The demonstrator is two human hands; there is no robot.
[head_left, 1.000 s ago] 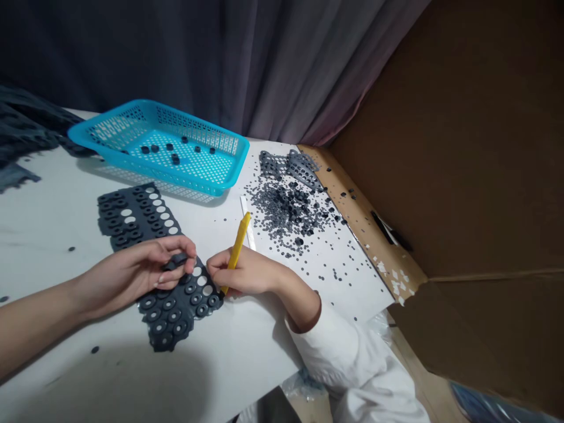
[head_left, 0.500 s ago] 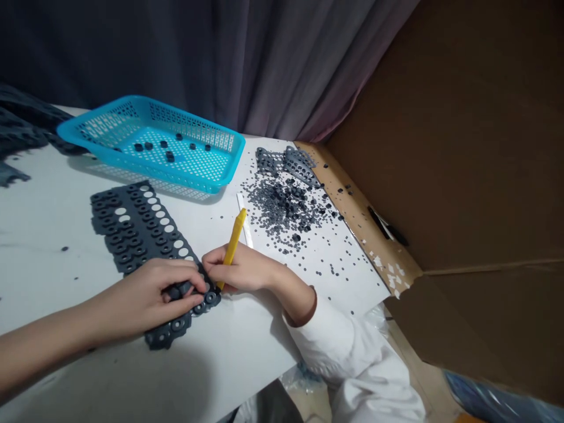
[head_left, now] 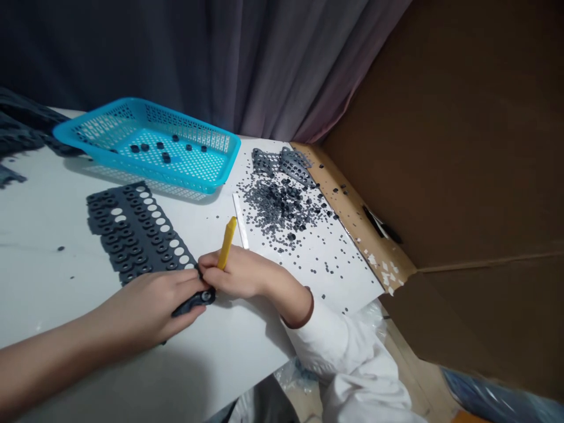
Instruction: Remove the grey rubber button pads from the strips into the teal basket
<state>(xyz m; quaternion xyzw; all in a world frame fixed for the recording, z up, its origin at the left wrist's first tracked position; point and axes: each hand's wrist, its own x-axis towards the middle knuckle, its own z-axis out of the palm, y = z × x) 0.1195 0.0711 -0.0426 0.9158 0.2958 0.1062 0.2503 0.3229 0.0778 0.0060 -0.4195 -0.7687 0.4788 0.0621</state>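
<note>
A dark grey rubber sheet with rows of raised rings lies on the white table; several round holes along its right side show white through them. My left hand is closed on the sheet's near end, with a strip of it bent up between thumb and fingers. My right hand grips a yellow pen-like tool, held nearly upright. Its lower end is hidden behind my fingers, at the sheet's right edge. The two hands touch or nearly touch there.
A blue plastic basket holding several small black rings stands behind the sheet. To the right lie a heap of small dark discs, perforated scrap and a white strip. A cardboard wall rises at the right.
My left fingers have closed down over the sheet's near end and bent it up. My right hand and the yellow tool sit slightly lower, the tool's top tilted less. The view has shifted a little.
</note>
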